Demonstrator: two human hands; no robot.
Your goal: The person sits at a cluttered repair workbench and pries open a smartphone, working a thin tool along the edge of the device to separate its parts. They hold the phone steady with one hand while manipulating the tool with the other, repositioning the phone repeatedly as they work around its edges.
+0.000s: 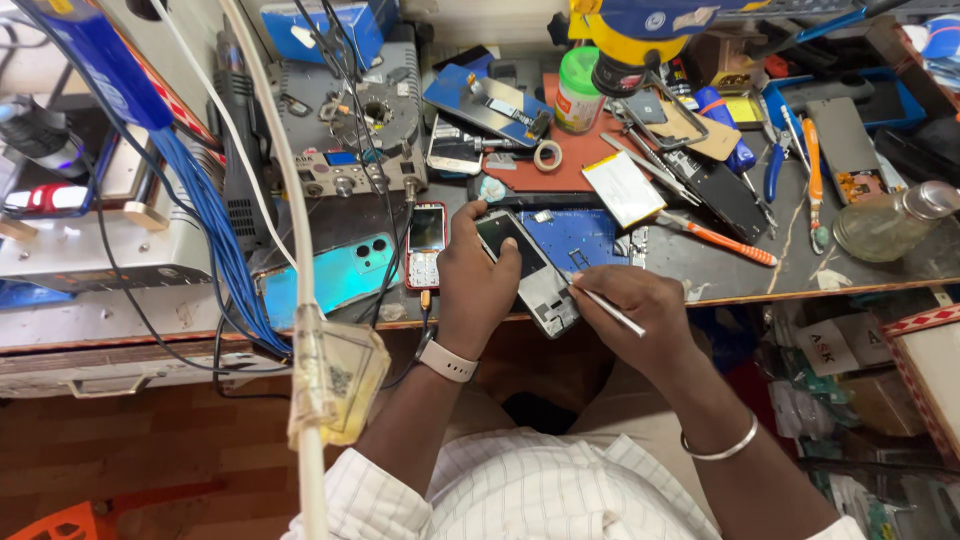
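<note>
My left hand point(475, 280) grips an opened phone point(528, 268) with a dark panel and bare grey frame, holding it tilted above the front edge of the workbench point(720, 278). My right hand point(630, 305) pinches a thin silver tool point(608, 310), probably tweezers, whose tip meets the phone's lower right side. A pale watch band wraps my left wrist and a metal bangle my right forearm.
A small red keypad phone point(425, 243) and a turquoise phone back point(335, 275) lie left of my hands. A white battery point(622, 186), orange-handled tools point(725, 242), a glass bottle point(890, 222), a green-lidded jar point(578, 90) and a grey station point(345, 130) crowd the bench. Blue wires point(215, 235) and a white cable point(300, 250) hang at left.
</note>
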